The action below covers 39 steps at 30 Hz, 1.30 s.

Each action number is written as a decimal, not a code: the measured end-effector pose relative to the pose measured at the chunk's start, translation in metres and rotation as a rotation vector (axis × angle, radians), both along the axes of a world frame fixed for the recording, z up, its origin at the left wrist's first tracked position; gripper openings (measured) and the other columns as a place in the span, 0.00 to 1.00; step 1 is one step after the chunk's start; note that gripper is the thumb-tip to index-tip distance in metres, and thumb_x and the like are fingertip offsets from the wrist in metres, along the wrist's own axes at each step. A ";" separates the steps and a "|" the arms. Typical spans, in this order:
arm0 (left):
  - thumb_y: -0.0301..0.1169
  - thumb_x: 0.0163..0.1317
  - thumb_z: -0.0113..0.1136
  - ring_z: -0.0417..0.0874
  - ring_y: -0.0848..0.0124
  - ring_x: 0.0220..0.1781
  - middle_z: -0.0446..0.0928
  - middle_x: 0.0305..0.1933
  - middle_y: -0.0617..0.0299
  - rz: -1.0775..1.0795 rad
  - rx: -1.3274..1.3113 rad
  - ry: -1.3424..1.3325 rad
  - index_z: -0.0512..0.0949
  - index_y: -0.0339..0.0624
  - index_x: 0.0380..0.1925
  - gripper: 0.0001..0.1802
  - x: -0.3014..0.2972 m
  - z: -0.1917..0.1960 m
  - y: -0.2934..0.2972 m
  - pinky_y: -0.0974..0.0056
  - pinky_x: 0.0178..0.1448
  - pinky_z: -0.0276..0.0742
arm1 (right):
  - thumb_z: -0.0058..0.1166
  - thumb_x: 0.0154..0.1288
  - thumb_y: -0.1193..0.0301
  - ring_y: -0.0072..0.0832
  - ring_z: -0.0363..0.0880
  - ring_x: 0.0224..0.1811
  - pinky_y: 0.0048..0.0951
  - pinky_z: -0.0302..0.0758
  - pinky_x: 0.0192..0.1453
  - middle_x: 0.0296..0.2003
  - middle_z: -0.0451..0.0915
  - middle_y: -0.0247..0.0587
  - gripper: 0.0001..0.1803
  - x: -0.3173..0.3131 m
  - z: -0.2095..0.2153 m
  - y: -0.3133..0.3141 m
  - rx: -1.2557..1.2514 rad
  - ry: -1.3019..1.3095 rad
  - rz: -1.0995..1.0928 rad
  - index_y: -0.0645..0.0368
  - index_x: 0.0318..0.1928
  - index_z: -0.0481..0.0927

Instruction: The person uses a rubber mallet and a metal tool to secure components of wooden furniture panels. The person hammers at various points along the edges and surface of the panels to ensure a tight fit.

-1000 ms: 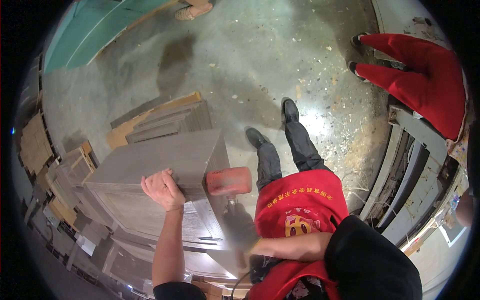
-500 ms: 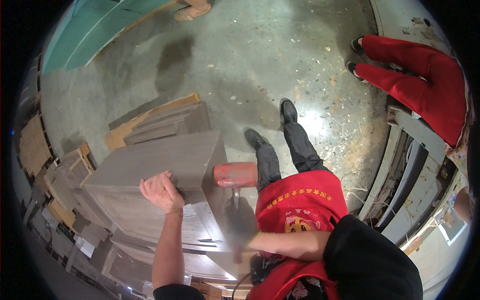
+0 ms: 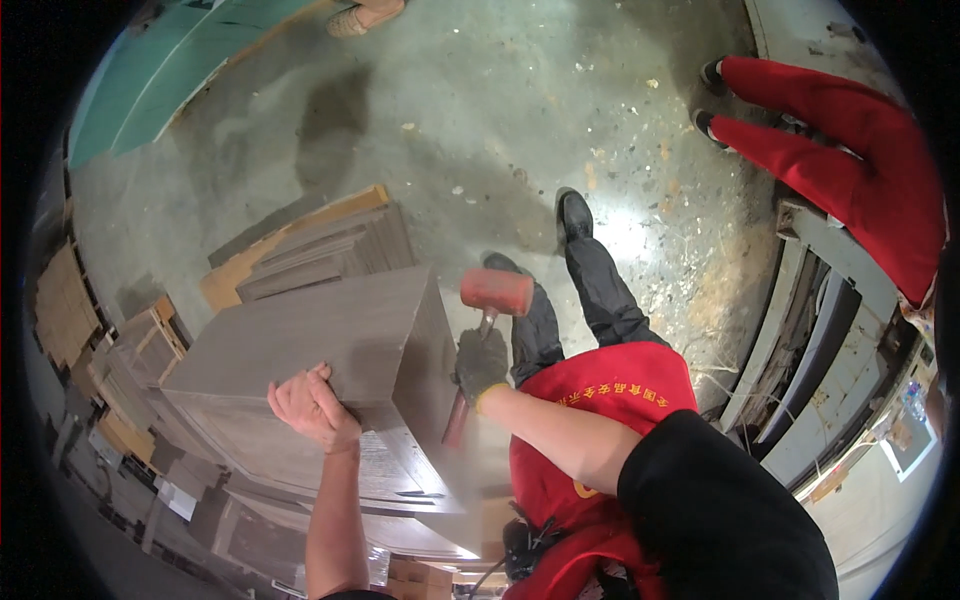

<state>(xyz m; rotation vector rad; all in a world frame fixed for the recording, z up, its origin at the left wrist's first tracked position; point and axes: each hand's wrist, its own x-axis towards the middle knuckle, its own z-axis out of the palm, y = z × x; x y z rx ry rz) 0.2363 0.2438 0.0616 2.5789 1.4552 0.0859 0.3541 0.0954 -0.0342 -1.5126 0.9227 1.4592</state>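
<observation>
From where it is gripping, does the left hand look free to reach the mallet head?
Probably not without letting go. The left hand is clamped on the near edge of the grey wood-grain panel, and the red mallet head sits beyond the panel's far right corner, held up by the gloved right hand.

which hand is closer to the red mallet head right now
Right. The gloved right hand grips the mallet's handle just below the red head. The bare left hand is farther off, holding the near corner of the grey panel.
</observation>
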 end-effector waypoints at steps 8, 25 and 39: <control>0.33 0.66 0.40 0.76 0.66 0.37 0.78 0.29 0.66 -0.090 0.045 0.055 0.80 0.44 0.25 0.18 0.002 0.001 0.001 0.47 0.70 0.50 | 0.52 0.62 0.61 0.42 0.76 0.30 0.41 0.73 0.33 0.27 0.76 0.49 0.17 -0.024 -0.042 -0.006 -0.018 -0.192 0.314 0.64 0.39 0.72; 0.33 0.65 0.41 0.75 0.65 0.36 0.78 0.29 0.66 -0.092 0.026 0.106 0.78 0.45 0.24 0.16 0.010 0.001 0.000 0.49 0.70 0.50 | 0.48 0.64 0.64 0.35 0.78 0.25 0.39 0.79 0.21 0.30 0.74 0.46 0.13 -0.025 -0.070 -0.015 -0.096 -0.147 0.237 0.62 0.41 0.69; 0.34 0.69 0.38 0.73 0.66 0.41 0.79 0.31 0.66 -0.068 -0.019 0.105 0.78 0.45 0.25 0.20 0.007 0.001 0.003 0.51 0.70 0.48 | 0.49 0.64 0.65 0.39 0.80 0.25 0.40 0.79 0.18 0.32 0.76 0.48 0.14 -0.019 -0.092 -0.013 0.080 -0.043 0.469 0.65 0.40 0.69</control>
